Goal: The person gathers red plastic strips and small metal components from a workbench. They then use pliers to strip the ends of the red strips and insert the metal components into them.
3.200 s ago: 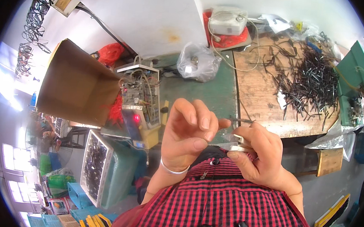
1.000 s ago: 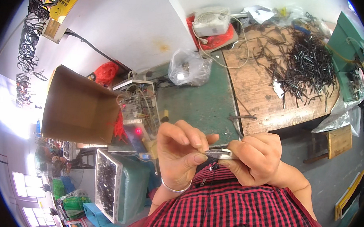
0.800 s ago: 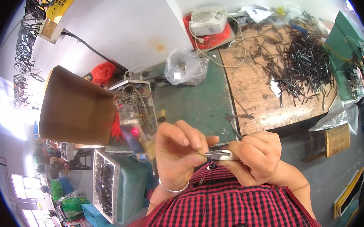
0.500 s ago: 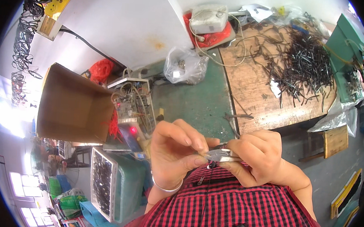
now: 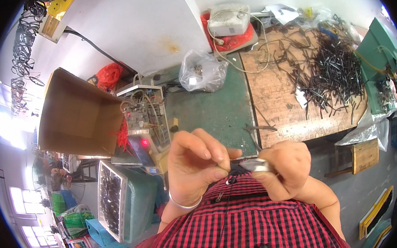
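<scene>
My left hand (image 5: 192,167) is raised in front of my chest, thumb and fingertips pinched together. Something thin and dark may sit at its fingertips, but it is too small to make out. Just to its right, my right hand (image 5: 283,169) is closed round small metal pliers (image 5: 254,165) with white on the handle end. Motion blurs the pliers, and my fingers cover much of them. A narrow gap lies between the pliers' tip and my left fingertips. Below both hands is my red-and-black checked apron (image 5: 265,221).
A heap of black strips (image 5: 336,64) covers part of the wooden tabletop (image 5: 278,106). Beside it are a clear plastic bag (image 5: 202,71), a machine with a red display (image 5: 145,143) and an open cardboard box (image 5: 79,115). A bin (image 5: 140,203) stands lower left; a green machine (image 5: 378,58) far right.
My right hand has drawn the pliers slightly right, away from my left fingertips, and turned so they blur. My left hand keeps its pinch and has barely moved.
</scene>
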Demonstrator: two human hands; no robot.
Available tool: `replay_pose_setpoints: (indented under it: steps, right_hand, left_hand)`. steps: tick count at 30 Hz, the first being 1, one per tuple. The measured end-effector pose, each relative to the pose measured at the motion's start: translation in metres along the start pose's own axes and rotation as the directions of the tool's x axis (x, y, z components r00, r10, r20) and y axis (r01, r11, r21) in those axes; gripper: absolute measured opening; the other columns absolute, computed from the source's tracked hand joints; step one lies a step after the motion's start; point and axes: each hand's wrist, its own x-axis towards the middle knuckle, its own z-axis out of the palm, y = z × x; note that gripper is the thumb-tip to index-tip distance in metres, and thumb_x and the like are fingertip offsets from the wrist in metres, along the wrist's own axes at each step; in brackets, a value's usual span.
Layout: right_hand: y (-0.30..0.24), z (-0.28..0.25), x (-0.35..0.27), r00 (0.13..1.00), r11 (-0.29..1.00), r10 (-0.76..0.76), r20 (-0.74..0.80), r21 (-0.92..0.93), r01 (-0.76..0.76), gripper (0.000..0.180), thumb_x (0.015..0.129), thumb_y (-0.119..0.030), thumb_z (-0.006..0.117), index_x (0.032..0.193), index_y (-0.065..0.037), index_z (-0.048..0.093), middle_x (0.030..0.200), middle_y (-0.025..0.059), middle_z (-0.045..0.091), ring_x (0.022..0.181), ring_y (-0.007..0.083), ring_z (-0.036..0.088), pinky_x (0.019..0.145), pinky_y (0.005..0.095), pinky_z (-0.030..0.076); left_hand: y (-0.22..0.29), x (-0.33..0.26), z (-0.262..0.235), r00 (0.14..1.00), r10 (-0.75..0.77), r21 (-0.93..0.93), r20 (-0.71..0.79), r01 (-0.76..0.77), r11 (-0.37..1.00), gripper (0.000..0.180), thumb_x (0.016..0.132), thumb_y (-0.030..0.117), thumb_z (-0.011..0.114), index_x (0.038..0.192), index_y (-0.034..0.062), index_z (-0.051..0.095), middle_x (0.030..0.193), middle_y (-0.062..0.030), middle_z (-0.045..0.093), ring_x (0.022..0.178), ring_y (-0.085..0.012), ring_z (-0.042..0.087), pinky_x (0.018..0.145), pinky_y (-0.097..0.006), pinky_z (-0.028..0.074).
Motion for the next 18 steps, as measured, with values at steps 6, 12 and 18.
replay_pose_setpoints:
  steps: [6, 12, 18]
  right_hand:
    - [-0.007, 0.011, 0.007, 0.999, 0.999, 0.032, -0.008, -0.003, -0.032, 0.028, 0.071, -0.024, 0.077, 0.082, -0.003, 0.061, 0.057, 0.0049, 0.049, 0.045, 0.0206, 0.05, 0.042, 0.0307, 0.037]
    - [-0.007, 0.021, 0.005, 0.999, 0.998, -0.023, -0.03, -0.052, 0.021, 0.03, 0.07, -0.026, 0.078, 0.082, -0.003, 0.061, 0.057, 0.003, 0.047, 0.045, 0.0174, 0.048, 0.041, 0.0295, 0.036]
    - [-0.009, 0.023, 0.006, 1.0, 0.996, -0.018, -0.022, -0.092, 0.016, 0.029, 0.073, -0.025, 0.076, 0.083, -0.004, 0.061, 0.058, 0.0023, 0.046, 0.045, 0.0165, 0.048, 0.04, 0.029, 0.036]
  left_hand:
    - [-0.002, 0.007, 0.002, 1.0, 0.014, -0.241, 0.012, -0.01, 0.97, 0.041, 0.07, -0.014, 0.067, 0.095, 0.0102, 0.048, 0.092, -0.0025, 0.048, 0.078, -0.0149, 0.054, 0.108, -0.043, 0.041]
    - [-0.009, 0.005, 0.0, 0.999, 0.043, -0.347, -0.003, -0.042, 0.937, 0.042, 0.071, -0.011, 0.073, 0.094, 0.0118, 0.047, 0.091, -0.0023, 0.049, 0.08, -0.0156, 0.058, 0.108, -0.045, 0.042]
    - [-0.012, 0.005, 0.0, 0.999, 0.054, -0.358, 0.001, -0.05, 0.932, 0.041, 0.072, -0.012, 0.072, 0.093, 0.0127, 0.047, 0.091, -0.0014, 0.049, 0.081, -0.0153, 0.058, 0.108, -0.044, 0.042]
